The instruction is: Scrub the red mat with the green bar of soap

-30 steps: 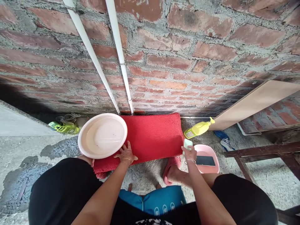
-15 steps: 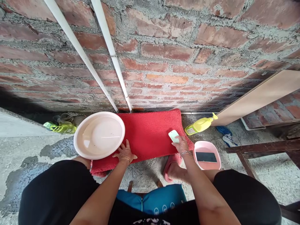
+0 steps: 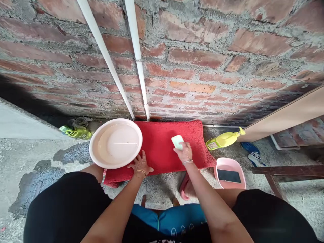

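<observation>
A red textured mat lies in front of me, its left part under a pale pink basin of water. Close to the basin's right side, my left hand rests on the mat's near edge with its fingers spread. My right hand grips a flat, pale green block with rounded corners over the mat's right half. Whether it is soap or a brush I cannot tell; the fingers cover its near end.
Right of the mat lies a yellow pump bottle. A pink tub nearer me holds a dark phone. A green bottle lies left of the basin. Behind, white pipes run down the brick wall. A wooden frame stands right.
My right hand has moved left across the mat with the pale green block. My left hand stays spread by the basin. The whole view has shifted slightly.
</observation>
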`<state>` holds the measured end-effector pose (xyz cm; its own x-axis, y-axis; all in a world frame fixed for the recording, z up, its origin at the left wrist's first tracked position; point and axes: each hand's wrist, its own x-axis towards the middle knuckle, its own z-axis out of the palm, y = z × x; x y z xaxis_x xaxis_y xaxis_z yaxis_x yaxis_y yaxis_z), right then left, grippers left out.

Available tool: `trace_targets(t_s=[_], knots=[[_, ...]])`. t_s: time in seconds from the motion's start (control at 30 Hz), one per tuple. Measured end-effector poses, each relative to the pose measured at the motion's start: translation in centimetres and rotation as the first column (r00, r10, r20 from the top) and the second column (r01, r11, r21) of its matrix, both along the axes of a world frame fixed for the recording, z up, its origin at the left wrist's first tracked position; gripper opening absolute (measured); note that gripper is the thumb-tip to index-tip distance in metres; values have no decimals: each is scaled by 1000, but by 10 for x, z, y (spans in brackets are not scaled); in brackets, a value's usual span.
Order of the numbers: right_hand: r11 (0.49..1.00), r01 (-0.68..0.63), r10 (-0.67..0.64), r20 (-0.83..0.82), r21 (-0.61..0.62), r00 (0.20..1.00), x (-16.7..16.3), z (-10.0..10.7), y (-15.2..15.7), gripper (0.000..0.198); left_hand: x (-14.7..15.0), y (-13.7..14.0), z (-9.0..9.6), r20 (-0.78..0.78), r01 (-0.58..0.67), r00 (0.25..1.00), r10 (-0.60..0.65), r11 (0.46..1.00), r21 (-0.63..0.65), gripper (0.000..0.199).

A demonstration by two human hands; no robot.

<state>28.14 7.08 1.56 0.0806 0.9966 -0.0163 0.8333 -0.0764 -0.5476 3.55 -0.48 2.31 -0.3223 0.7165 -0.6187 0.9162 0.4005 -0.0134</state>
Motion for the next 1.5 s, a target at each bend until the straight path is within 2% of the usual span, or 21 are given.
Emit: trace_targets(t_s=[0.1, 0.17, 0.23, 0.3, 0.37, 0.43, 0.5, 0.53, 0.6, 0.67, 0.73, 0.77, 0.87, 1.0, 1.07, 1.13, 1.2, 1.27, 1.37, 1.43, 1.5], knots=[[956, -287, 290, 53, -51, 956, -70, 5, 17, 38, 0, 0, -1, -2, 3, 1000, -3, 1000, -9, 127], [906, -409, 419, 89, -105, 904, -101, 8, 27, 39, 0, 0, -2, -12, 4, 1000, -4, 1000, -14, 127], [872, -467, 484, 114, -147, 868, -112, 7, 38, 39, 1, 1, -4, -26, 5, 1000, -5, 1000, -19, 128], [875, -455, 477, 127, -168, 870, -99, 3, 48, 38, 1, 1, -5, -33, 8, 999, -9, 1000, -23, 129], [909, -386, 405, 120, -154, 906, -65, -3, 57, 38, 2, 2, -4, -33, 8, 999, -9, 1000, -29, 130], [956, -270, 281, 90, -111, 956, -14, -10, 60, 39, 2, 2, -2, -34, 7, 999, -8, 999, -34, 129], [994, -85, 89, 52, -74, 995, 43, -14, 54, 42, 2, 3, 0, -35, 8, 999, -9, 999, -33, 128], [995, 54, -50, 47, -78, 998, 71, -14, 47, 43, 2, 2, 2, -34, 8, 999, -9, 999, -31, 127], [947, 305, -297, 82, -104, 951, 119, -10, 31, 42, 2, 2, 3, -32, 8, 999, -9, 1000, -22, 127], [861, 493, -478, 132, -123, 869, 150, -3, 14, 41, 1, 2, 2, -36, 7, 999, -7, 1000, -12, 127], [800, 587, -570, 149, -123, 808, 161, 2, 3, 41, 1, 1, 0, -43, 7, 999, -6, 1000, 0, 127], [799, 592, -578, 136, -110, 805, 158, 4, 0, 41, 1, 1, -2, -45, 7, 999, -7, 1000, 6, 126], [898, 439, -437, 55, -31, 898, 122, 2, 6, 43, 0, 0, -7, -51, 9, 999, -8, 1000, 12, 124], [994, 114, -114, -5, -4, 993, 37, -3, 33, 44, -1, -1, -10, -63, 13, 998, -12, 1000, 10, 125], [995, -104, 104, 20, -9, 994, -8, -2, 47, 43, 0, -2, -9, -69, 16, 998, -15, 1000, 14, 125], [957, -289, 291, 66, -29, 955, -45, 1, 59, 43, 1, -1, -8, -72, 19, 997, -18, 1000, 16, 124], [921, -384, 389, 102, -60, 916, -67, 3, 70, 42, 1, -1, -7, -73, 17, 997, -16, 1000, 11, 125], [912, -401, 409, 121, -88, 904, -68, 3, 82, 42, 1, -1, -7, -71, 10, 997, -10, 1000, 1, 125], [954, -285, 294, 94, -98, 951, -26, -1, 94, 40, 1, 0, -8, -72, 10, 997, -11, 1000, -6, 126], [989, -109, 113, 40, -95, 993, 21, -2, 96, 41, 1, 0, -7, -71, 15, 997, -15, 1000, -2, 126], [983, 148, -148, 7, -110, 989, 72, -2, 90, 42, 1, 0, -6, -72, 17, 997, -17, 1000, 1, 125]])
